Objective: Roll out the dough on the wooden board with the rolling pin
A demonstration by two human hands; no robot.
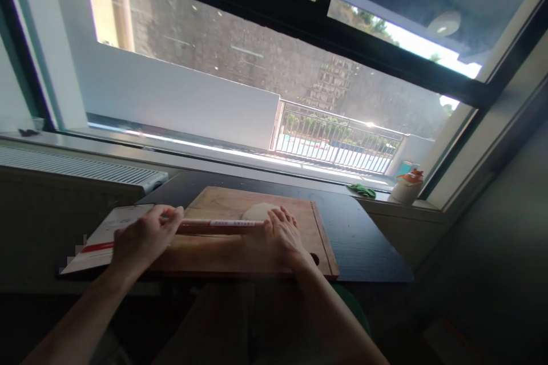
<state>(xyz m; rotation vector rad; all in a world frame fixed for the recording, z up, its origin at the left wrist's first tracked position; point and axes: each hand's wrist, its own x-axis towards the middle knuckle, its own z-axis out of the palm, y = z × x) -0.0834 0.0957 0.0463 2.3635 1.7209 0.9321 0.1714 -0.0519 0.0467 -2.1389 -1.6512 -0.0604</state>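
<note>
1 green cloth (362, 190) near 1 container (406, 192) on the windowsill (240, 167)

Two bare forearms (96, 305) taper to slim wrists (298, 259) and bare fingers (279, 217).

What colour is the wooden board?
The wooden board is light brown, clearest in the head view.

Single head-worn view, looking forward and down over the desk (359, 239), left hand (148, 234) and right hand (282, 234) near the lens, frame tilted sideways, window (265, 10) farther off across the upper half
</note>
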